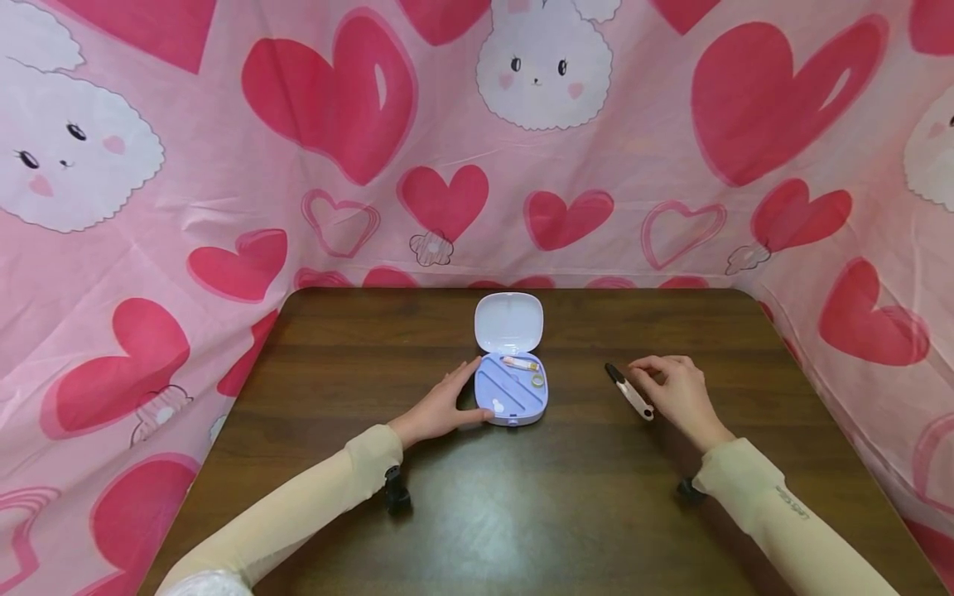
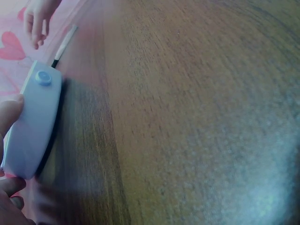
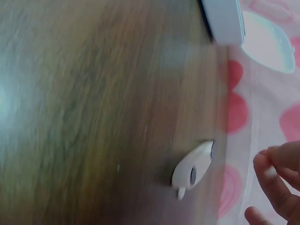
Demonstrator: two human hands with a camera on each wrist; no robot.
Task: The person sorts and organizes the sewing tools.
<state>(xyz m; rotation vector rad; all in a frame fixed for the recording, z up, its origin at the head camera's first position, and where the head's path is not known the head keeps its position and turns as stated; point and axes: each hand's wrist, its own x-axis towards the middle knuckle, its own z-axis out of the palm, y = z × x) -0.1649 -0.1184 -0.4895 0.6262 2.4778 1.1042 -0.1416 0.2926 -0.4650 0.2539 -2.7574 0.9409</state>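
A small lavender storage case (image 1: pixel 511 389) sits on the table with its white lid (image 1: pixel 509 323) swung up. My left hand (image 1: pixel 445 403) holds its left side, thumb at the front corner and fingers toward the back; the left wrist view shows the thumb (image 2: pixel 10 112) against the case wall. Inside, slanted dividers separate a small pink-and-yellow item (image 1: pixel 521 362), a yellow ring (image 1: pixel 537 381) and a tiny white piece (image 1: pixel 498 406). To the right lies a slim white tool with a black end (image 1: pixel 633 395). My right hand (image 1: pixel 676 392) hovers just beside it, fingers loosely bent and holding nothing.
The brown wooden table (image 1: pixel 566 513) has a pink heart-print cloth (image 1: pixel 633 149) hanging behind it and at both sides. Dark wrist cameras sit under both forearms, the left one (image 1: pixel 397 492) low over the tabletop.
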